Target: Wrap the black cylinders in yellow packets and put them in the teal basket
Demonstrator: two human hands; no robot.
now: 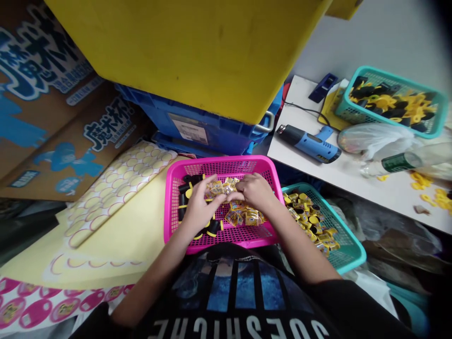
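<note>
Printed cardboard (67, 136) lay at ten o'clock; in a pink plastic basket (222, 165), the left hand (199, 209) and right hand (254, 190) curled narrowly over foil packets (238, 217), grip unclear.

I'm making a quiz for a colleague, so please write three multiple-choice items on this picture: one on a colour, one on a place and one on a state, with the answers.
1. What colour is the basket under the left hand and right hand?
A. Blue
B. Yellow
C. Pink

2. Where is the lower teal basket of yellow packets?
A. Left of that basket
B. Right of that basket
C. Inside that basket

3. What state is the blue heat gun on the white table in?
A. Lying on its side
B. Held in a hand
C. Hanging by its cord

Answers:
1. C, since its rim and mesh show pink.
2. B, since it sits at that basket's right side.
3. A, since it rests flat on the tabletop, untouched.
</note>
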